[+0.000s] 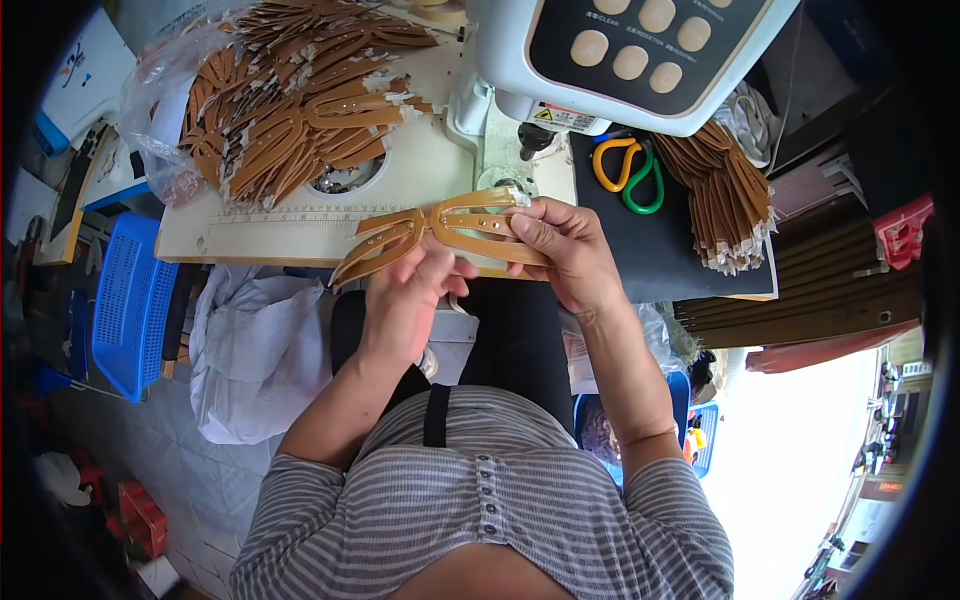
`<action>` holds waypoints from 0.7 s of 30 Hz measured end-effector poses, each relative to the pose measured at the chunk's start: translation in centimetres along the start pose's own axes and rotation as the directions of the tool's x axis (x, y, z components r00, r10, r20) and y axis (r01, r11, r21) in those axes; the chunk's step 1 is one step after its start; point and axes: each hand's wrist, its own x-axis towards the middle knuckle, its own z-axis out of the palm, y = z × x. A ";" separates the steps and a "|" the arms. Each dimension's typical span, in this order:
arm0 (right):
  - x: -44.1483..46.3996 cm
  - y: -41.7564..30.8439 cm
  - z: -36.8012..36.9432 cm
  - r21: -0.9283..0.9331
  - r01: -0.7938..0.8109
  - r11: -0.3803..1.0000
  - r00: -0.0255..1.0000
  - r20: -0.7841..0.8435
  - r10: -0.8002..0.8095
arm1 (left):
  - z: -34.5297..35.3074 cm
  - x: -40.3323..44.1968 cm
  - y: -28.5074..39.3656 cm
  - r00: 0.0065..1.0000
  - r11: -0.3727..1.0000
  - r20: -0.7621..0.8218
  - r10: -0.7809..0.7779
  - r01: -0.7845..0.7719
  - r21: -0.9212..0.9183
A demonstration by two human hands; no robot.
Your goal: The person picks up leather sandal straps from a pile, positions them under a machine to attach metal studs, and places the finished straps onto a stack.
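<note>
A tan leather strap piece [482,239] with slits and small shiny studs is held in front of me, above the table's front edge. It narrows at a middle join, and its right end carries frayed whitish material. My right hand [572,250] pinches that right end between thumb and fingers. Under the middle join, my left hand [402,300] has its fingers curled against the strap piece, slightly blurred. Just behind the piece stands a white machine [620,55] with a button panel and a dark part reaching down to its bed.
A large heap of similar tan straps [290,110] lies at the left of the table [430,165], beside clear plastic. On the right, orange- and green-handled scissors [628,175] rest on a black mat [610,240] near stacked straps [722,200]. A blue basket [128,305] stands left.
</note>
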 end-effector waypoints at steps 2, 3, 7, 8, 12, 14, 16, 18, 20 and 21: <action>0.2 -0.4 -0.2 -0.045 0.008 0.999 1.000 0.002 -0.008 | 1.1 2.0 0.5 0.993 0.988 -0.047 0.107 -0.112 -0.107; 0.4 -0.6 -0.4 -0.071 0.015 0.997 1.000 0.004 -0.015 | 1.4 2.8 0.8 0.994 0.993 -0.033 0.101 -0.103 -0.056; 1.6 -1.3 -1.5 -0.153 0.133 0.979 0.987 -0.073 -0.145 | 1.8 5.3 0.7 0.997 0.995 -0.007 0.078 -0.078 0.057; 1.9 -1.3 -1.8 -0.171 0.146 0.974 0.983 -0.082 -0.162 | 1.7 5.8 0.3 0.997 0.995 -0.008 0.074 -0.074 0.061; 2.5 -1.2 -2.1 -0.189 0.141 0.972 0.980 -0.114 -0.164 | 1.6 6.6 -0.5 0.995 0.993 -0.063 0.074 -0.067 0.101; 2.6 -1.3 -2.1 -0.190 0.125 0.974 0.982 -0.116 -0.149 | 1.7 6.8 -0.4 0.994 0.988 -0.078 0.071 -0.059 0.142; 2.8 -1.3 -2.1 -0.212 0.130 0.969 0.982 -0.110 -0.155 | 1.7 7.0 -0.4 0.992 0.987 -0.100 0.081 -0.065 0.149; 2.9 -1.4 -1.8 -0.217 0.124 0.968 0.982 -0.111 -0.150 | 1.5 7.2 -0.5 0.987 0.989 -0.132 0.095 -0.079 0.123; 3.1 -1.5 -1.6 -0.216 0.113 0.970 0.984 -0.111 -0.139 | 1.3 7.2 -0.6 0.986 0.989 -0.127 0.104 -0.089 0.117; 3.1 -1.6 -1.6 -0.213 0.106 0.971 0.985 -0.111 -0.132 | 1.3 7.2 -0.6 0.986 0.989 -0.126 0.109 -0.095 0.113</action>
